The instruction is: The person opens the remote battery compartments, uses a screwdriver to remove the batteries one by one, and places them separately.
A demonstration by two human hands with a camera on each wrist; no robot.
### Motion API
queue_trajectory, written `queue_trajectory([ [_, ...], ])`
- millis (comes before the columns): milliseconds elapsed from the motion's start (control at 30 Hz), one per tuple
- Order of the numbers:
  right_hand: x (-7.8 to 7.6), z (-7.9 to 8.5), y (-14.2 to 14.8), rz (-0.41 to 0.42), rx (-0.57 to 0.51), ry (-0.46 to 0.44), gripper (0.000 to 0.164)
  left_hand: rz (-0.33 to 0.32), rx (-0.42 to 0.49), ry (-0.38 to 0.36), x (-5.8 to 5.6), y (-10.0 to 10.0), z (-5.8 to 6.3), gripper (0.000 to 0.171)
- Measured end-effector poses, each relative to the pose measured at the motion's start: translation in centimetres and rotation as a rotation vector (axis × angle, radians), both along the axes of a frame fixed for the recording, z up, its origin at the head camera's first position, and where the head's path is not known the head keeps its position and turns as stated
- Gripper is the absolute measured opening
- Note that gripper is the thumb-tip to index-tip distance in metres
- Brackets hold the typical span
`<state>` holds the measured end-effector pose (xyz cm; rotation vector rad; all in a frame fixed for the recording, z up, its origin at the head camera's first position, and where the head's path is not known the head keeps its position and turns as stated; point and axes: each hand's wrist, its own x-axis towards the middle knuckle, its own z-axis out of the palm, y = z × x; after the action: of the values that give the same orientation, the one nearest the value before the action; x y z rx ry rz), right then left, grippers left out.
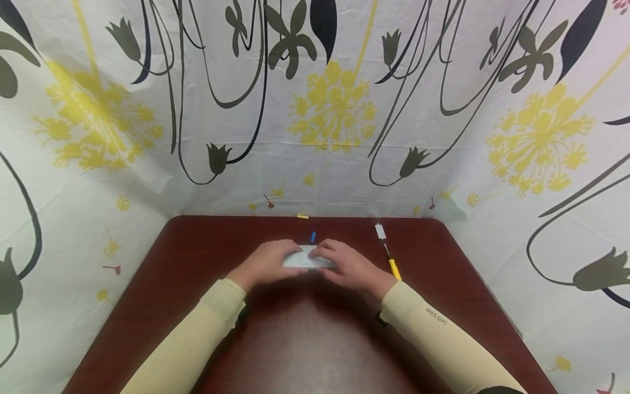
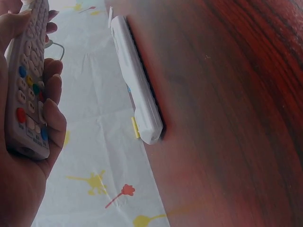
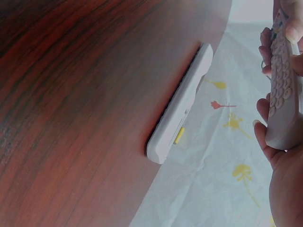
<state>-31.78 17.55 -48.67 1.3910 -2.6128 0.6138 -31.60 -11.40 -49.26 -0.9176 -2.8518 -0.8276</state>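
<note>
Head view first: the left hand and right hand reach out over the dark table, each with fingers curled round one end of a remote held up off the wood. If one grip slackened while the other pulled, I'd expect the remote to twist loose and drop. Near the right wrist lies a yellow-handled screwdriver, which a careless sweep of the sleeve might shift. Beyond the remote, the wrist views show a long white case on the table; a falling remote could knock it. Past that, a little blue stick might roll if nudged. By the screwdriver's tip sits a white plate, easily pushed aside. Farthest, a yellow stick lies at the back edge, where a bump could lose it.
</note>
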Motion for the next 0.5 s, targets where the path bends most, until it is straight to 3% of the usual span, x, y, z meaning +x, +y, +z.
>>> queue_trajectory([
  [500,0.06,-0.05,-0.09,0.020,0.009,0.061,0.041,-0.022,-0.011,0.014,-0.07,-0.13,0.16,0.056],
])
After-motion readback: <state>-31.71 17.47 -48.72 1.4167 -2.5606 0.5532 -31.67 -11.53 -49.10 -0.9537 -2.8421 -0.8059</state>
